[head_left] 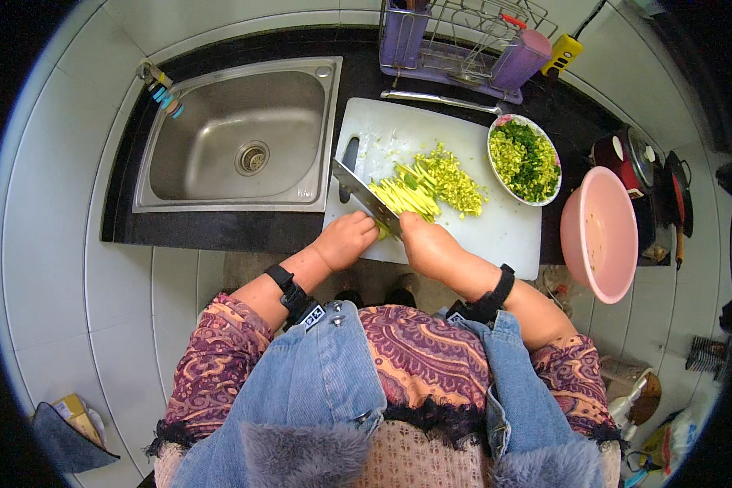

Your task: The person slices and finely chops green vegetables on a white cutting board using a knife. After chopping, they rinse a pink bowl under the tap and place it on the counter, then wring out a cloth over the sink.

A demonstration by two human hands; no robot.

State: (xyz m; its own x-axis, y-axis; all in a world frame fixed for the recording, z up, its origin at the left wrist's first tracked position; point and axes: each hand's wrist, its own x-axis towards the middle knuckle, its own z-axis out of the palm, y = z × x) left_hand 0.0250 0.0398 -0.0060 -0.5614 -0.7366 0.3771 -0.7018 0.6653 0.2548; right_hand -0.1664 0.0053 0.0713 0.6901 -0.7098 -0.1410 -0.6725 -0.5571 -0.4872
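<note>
My right hand (429,244) is closed around the handle of a cleaver (366,195), whose broad blade slants up and left over a white cutting board (500,238). Just left of the blade, my left hand (351,240) has its fingers curled at the board's near edge, by a bit of yellow-green vegetable; its fingertips are partly hidden, so I cannot tell if they press on a piece. Thin vegetable strips (405,198) lie right of the blade. Beyond them spreads a heap of finely chopped bits (454,180). The board's dark handle slot (349,168) shows behind the blade.
A bowl (524,160) of chopped greens and yellow bits overlaps the board's right side. Farther right, a pink basin (601,235) tilts over the counter edge. A metal-handled utensil (439,99) lies behind the board, before a purple rack (451,73). Left is a steel sink (238,134).
</note>
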